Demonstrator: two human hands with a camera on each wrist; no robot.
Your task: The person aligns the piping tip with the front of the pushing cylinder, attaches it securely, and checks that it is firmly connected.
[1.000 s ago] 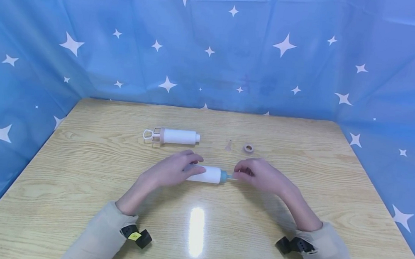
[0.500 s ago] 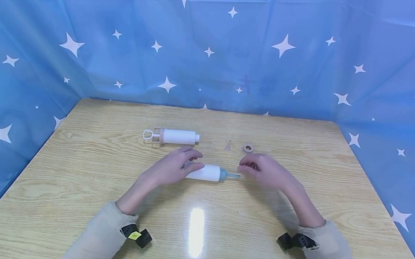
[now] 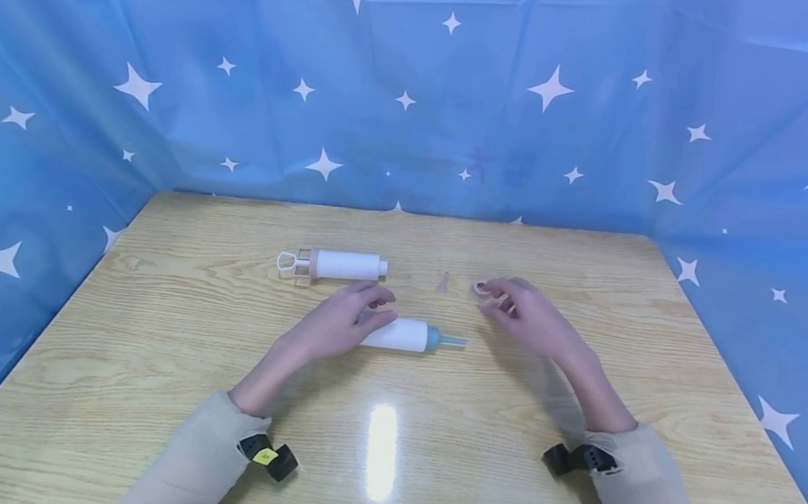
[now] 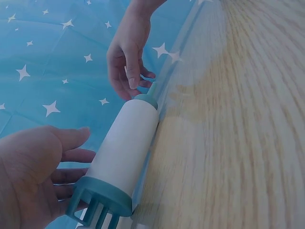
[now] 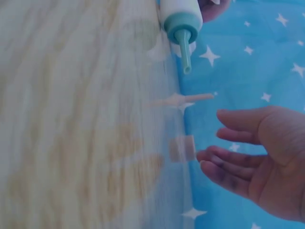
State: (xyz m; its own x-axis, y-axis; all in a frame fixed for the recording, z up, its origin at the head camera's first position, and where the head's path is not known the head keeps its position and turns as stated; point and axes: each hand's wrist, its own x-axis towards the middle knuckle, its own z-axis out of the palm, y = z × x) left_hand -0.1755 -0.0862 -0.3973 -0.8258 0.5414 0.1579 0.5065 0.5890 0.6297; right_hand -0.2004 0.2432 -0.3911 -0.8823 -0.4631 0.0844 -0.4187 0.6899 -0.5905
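Nearest, the white-and-teal syringe (image 3: 403, 335) lies on the table (image 3: 457, 460) at three o'clock of the left hand (image 3: 329, 326), fingers loosely spread; contact is unclear. Beyond, the right hand (image 3: 535, 320) seems to be at a reaching step, thumb and fingers apart; gripping the small ring (image 5: 186, 148), just beside its fingertips at ten o'clock, would call for a pinch.
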